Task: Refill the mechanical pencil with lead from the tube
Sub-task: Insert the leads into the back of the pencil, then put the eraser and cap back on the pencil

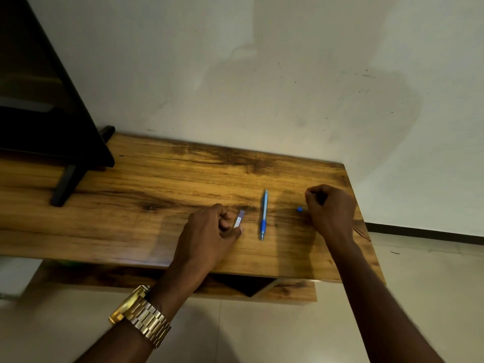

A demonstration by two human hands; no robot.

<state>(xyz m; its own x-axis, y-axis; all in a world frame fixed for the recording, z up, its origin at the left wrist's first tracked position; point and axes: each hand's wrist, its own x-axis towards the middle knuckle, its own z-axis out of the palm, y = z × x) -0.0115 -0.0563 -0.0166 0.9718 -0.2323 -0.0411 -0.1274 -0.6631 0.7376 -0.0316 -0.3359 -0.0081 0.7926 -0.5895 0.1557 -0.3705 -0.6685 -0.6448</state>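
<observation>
Between my hands on the tabletop (pixel 157 184) lies the mechanical pencil (pixel 263 214), untouched. My left hand (pixel 207 231) pinches the lead tube (pixel 239 218); my right hand (pixel 331 208) is fisted beside a small blue cap (pixel 300 209).

My blue pencil (pixel 263 214) lies flat on the surface (pixel 157 195), tip toward me. Left of it, my fingers (pixel 230 231) pinch the small pale lead tube (pixel 239 219). A tiny blue cap (pixel 300 209) sits right of the pencil.
</observation>
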